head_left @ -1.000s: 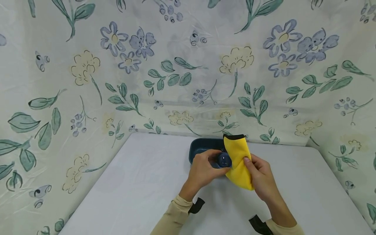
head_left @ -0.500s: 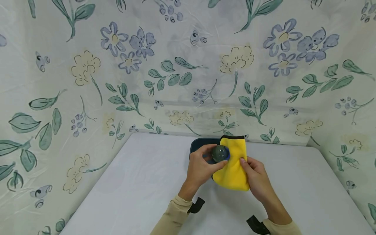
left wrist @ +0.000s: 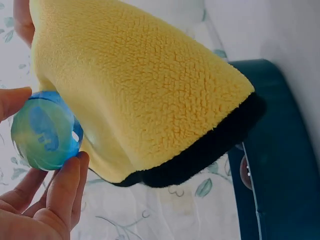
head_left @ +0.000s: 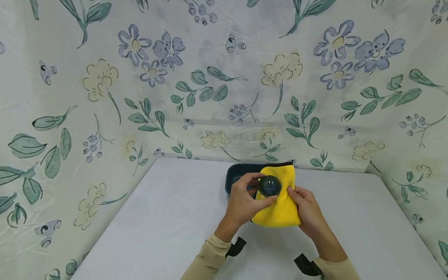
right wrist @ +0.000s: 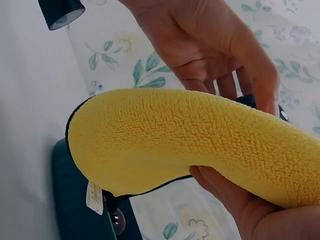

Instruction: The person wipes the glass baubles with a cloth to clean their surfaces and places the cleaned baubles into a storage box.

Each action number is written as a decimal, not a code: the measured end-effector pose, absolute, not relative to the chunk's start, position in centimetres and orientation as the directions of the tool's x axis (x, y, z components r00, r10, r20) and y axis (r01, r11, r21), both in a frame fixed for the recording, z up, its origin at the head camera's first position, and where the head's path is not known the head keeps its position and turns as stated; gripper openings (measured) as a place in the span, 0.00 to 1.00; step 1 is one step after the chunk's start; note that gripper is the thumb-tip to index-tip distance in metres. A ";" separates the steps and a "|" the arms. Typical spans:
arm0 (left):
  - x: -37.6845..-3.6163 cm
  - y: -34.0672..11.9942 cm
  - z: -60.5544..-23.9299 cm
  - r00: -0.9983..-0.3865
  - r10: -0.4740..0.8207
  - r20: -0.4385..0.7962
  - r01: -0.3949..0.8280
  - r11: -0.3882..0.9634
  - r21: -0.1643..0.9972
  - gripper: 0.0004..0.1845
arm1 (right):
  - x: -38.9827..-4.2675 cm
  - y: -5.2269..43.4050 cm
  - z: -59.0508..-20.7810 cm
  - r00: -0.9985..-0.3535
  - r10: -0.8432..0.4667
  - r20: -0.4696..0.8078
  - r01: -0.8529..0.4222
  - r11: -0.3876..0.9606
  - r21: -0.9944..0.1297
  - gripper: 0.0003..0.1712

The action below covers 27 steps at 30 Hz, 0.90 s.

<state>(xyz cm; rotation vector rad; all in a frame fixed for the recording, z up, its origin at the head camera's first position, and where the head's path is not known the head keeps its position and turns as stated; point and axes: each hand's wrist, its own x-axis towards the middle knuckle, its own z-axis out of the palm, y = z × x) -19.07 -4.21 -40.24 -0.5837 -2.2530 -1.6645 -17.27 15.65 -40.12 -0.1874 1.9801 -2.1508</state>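
Between thumb and fingertips, my left hand pinches a shiny glass ball, which looks translucent blue-green in the left wrist view. A fluffy yellow cloth with black edging is held at its right side by my right hand, thumb on the near face. Seen from the head, the ball is in front of the cloth's upper part; whether they touch is hard to tell. In the right wrist view the cloth hides most of the ball.
Behind the hands stands a dark teal tray, partly covered by the cloth. Another clear round object shows inside it in the left wrist view. A white table lies below, with a floral curtain behind.
The cloth has spread and shifted left, behind the ball. The ball first went slightly left and up, then right, and now shows against the cloth. Both hands keep their holds.
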 end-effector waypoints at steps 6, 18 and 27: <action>-18.6 -3.6 -40.2 -0.874 0.231 0.428 0.479 0.249 0.842 0.32 | -17.6 16.7 -40.2 -0.962 -0.269 -0.047 0.074 -0.091 -0.993 0.34; -18.4 -3.3 -40.0 -0.784 0.342 0.519 0.613 0.285 0.737 0.30 | -18.0 17.6 -39.9 -0.965 -0.260 -0.013 0.039 -0.093 -0.995 0.36; -18.4 -3.2 -39.8 -0.802 0.359 0.477 0.594 0.397 0.700 0.32 | -17.7 17.7 -39.3 -0.987 -0.161 0.011 -0.005 -0.040 -0.999 0.34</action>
